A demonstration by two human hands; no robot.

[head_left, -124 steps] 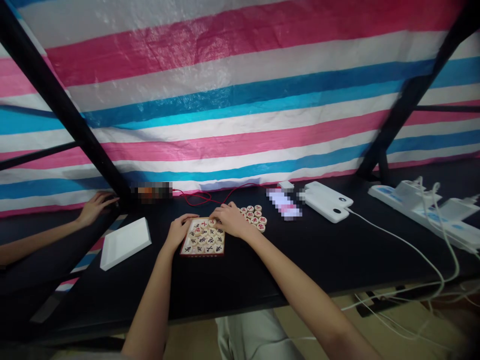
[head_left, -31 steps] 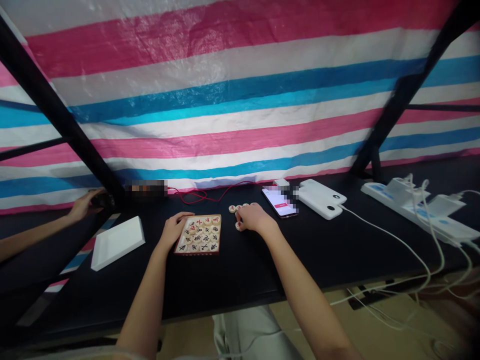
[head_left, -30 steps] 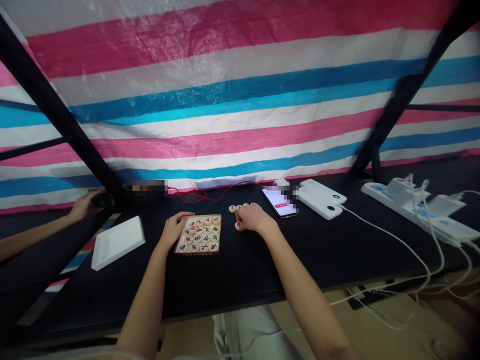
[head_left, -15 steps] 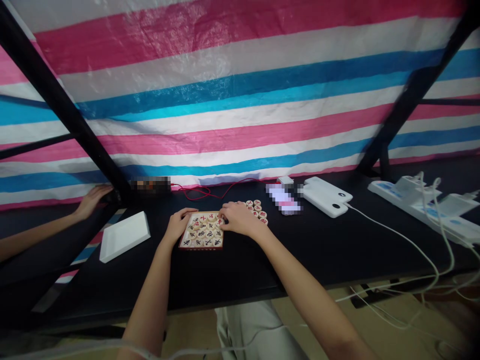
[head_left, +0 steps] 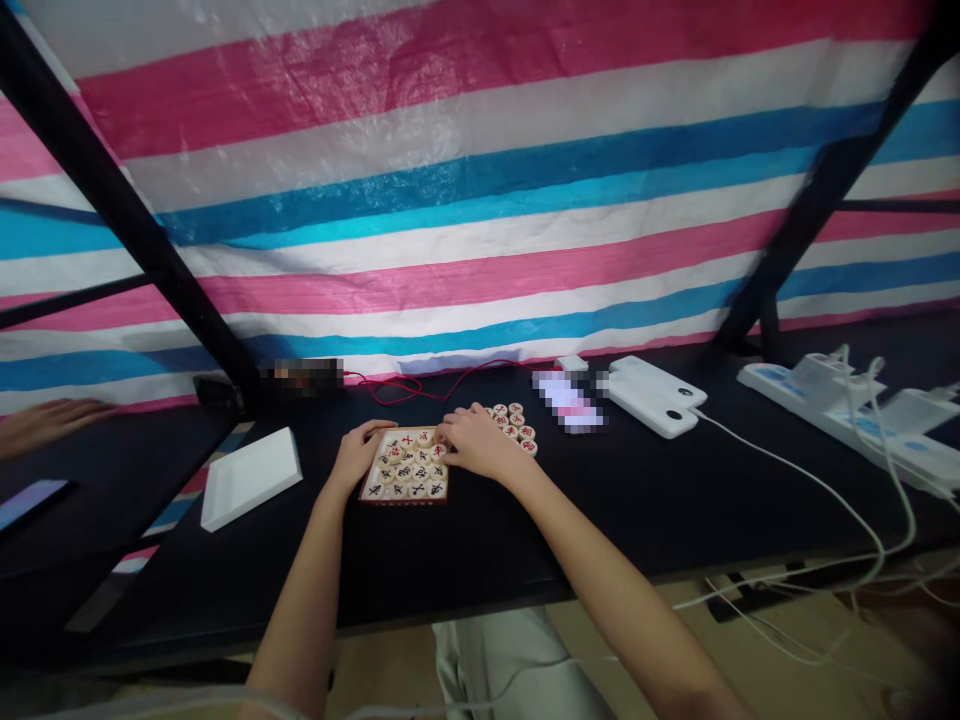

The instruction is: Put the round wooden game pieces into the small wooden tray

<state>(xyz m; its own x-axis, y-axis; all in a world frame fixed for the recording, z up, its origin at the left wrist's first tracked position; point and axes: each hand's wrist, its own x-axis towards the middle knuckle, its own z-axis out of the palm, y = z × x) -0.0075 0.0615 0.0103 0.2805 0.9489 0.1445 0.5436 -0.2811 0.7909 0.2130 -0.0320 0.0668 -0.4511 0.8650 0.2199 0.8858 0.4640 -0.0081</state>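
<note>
A shallow box [head_left: 366, 489] of Chinese chess pieces lies on the black table. Discs with black characters fill its front rows, and several red ones are towards the back. My left hand [head_left: 355, 456] grips the box's left side, its fingers curled over the back left corner. At the box's right side, my right hand [head_left: 474, 440] has its fingertips closed on a red-lettered chess piece [head_left: 438, 453]. More red-lettered pieces [head_left: 527, 433] sit in a cluster on the table, behind and beside my right hand, which partly hides them.
A white box lid [head_left: 251, 478] lies at left. To the right are a blurred-out phone [head_left: 568, 402], a white power bank [head_left: 656, 397] with a cable, and a power strip [head_left: 847, 415]. Another person's hand [head_left: 56, 425] is at far left, above a phone [head_left: 31, 503].
The other person's hand has drawn back to the left, and a phone below it has come into view. My own hands have hardly moved at the box.
</note>
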